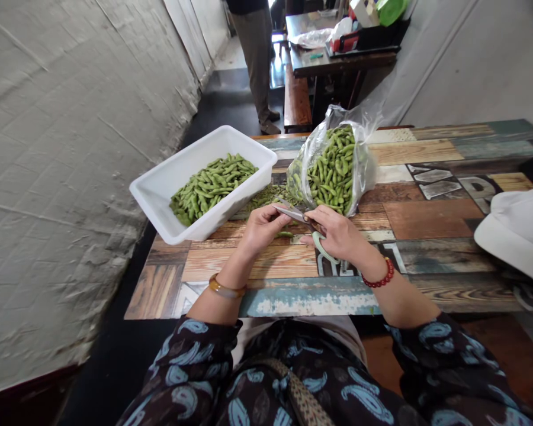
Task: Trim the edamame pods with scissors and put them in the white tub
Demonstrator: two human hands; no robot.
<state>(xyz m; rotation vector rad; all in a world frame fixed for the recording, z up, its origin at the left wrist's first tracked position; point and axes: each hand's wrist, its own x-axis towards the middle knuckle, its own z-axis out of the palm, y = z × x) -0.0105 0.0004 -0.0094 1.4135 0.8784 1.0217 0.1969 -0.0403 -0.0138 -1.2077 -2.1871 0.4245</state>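
Note:
My right hand [337,232] grips a pair of scissors [324,249] with pale green handles, blades pointing left. Close to the blades, my left hand [265,226] is closed in a pinch; what sits between its fingertips is too small to make out. Beyond my hands, a clear plastic bag [365,171] lies open toward me, full of green soybean pods [331,168]. A white plastic tub [160,222] stands to the left with more pods [213,186] inside. Small green trimmings [270,194] are scattered between tub and bag, and a single pod [284,234] lies under the scissors.
The wood-patterned table [439,213] spreads out to the right, with a white cap [517,228] at its right edge. A rough white wall [66,177] runs along the left. Farther back, a person [255,59] stands near a second table [311,62] and a bench [296,97].

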